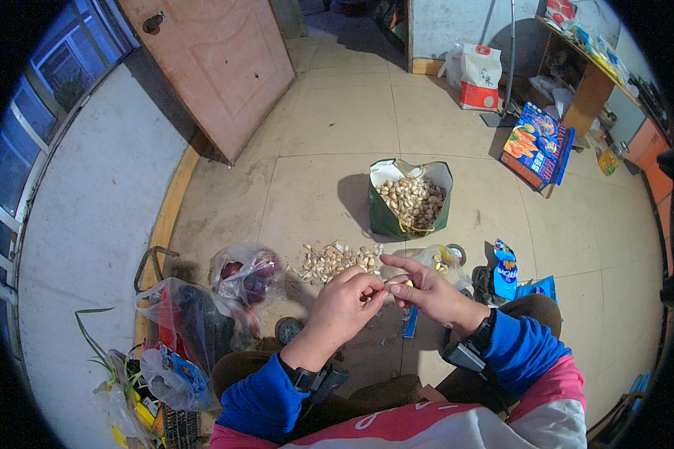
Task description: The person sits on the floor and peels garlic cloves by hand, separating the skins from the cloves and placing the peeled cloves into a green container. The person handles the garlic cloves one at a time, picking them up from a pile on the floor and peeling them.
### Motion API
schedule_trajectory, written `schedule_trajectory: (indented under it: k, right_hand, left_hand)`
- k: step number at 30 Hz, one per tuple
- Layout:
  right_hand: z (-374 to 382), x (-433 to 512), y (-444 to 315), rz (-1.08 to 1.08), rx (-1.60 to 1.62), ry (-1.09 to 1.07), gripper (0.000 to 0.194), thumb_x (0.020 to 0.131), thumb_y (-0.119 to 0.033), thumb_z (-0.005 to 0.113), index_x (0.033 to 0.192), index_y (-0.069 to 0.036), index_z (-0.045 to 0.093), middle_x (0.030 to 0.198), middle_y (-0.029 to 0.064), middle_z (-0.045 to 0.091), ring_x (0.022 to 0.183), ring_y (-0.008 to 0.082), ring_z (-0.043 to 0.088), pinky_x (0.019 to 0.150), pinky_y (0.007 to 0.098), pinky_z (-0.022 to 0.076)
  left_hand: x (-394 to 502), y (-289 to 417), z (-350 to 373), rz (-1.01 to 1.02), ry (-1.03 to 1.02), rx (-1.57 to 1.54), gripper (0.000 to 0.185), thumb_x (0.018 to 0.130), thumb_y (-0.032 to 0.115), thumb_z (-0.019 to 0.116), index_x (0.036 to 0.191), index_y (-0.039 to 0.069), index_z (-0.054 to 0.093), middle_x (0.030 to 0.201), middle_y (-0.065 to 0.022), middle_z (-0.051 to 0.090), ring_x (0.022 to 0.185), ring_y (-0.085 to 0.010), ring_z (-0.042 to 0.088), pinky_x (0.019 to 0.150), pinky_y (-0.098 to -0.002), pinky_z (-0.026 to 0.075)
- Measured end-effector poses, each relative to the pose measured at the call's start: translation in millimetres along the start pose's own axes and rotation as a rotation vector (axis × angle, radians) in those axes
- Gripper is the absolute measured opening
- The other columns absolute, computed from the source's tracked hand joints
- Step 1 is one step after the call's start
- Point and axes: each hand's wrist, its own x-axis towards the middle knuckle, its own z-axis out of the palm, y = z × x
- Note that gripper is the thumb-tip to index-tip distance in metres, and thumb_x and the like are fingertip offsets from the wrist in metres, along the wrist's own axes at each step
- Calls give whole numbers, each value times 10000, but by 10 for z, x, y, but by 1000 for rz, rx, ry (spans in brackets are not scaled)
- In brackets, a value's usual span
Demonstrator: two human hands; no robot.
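Both hands meet above the floor in front of me, around what looks like a garlic clove [408, 283]. My right hand [429, 294] pinches the clove between thumb and fingers, its forefinger stretched out. With thumb and fingertips together, my left hand [342, 306] is at the near end of the clove; whether it grips skin there is too small to tell. Just beyond lies a loose pile of unpeeled cloves and skins [334, 262]. A clear plastic bag [456, 274] behind my right hand holds pale yellow peeled cloves [441, 261]. Farther off stands a green bag [383, 216] full of unpeeled cloves [410, 196].
To the left are a plastic bag of red onions [247, 272] and a bigger plastic bag [194, 320]. Blue snack packets [505, 272] lie by my right knee. A printed carton [536, 149], a rice bag [480, 78] and an open door [219, 67] are farther away.
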Motion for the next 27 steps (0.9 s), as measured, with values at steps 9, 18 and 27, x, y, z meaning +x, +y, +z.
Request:
schedule_trajectory:
  k: [9,18,27]
  right_hand:
    - [-26,-4,-20,-14,-17,-37,582,982,-149,575,1494,-74,309,990,18,644,808,61,542,726,212,475]
    - [10,9,35,-125,-118,99,425,947,-127,628,1317,-32,440,931,25,627,831,75,569,704,232,490]
    - [-17,18,74,-163,-167,158,187,925,-120,660,1049,-60,533,928,-5,622,808,47,579,687,207,488]
  left_hand:
    - [-9,-16,13,-6,8,1,110,798,78,726,866,34,652,806,-101,589,702,-262,632,613,-364,511]
    - [11,39,-7,-2,-41,-38,207,797,48,722,987,16,646,873,-89,594,739,-202,606,674,-318,508]
    - [18,52,8,-45,-41,-46,272,813,45,693,1074,29,620,952,-108,585,816,-222,651,703,-335,535]
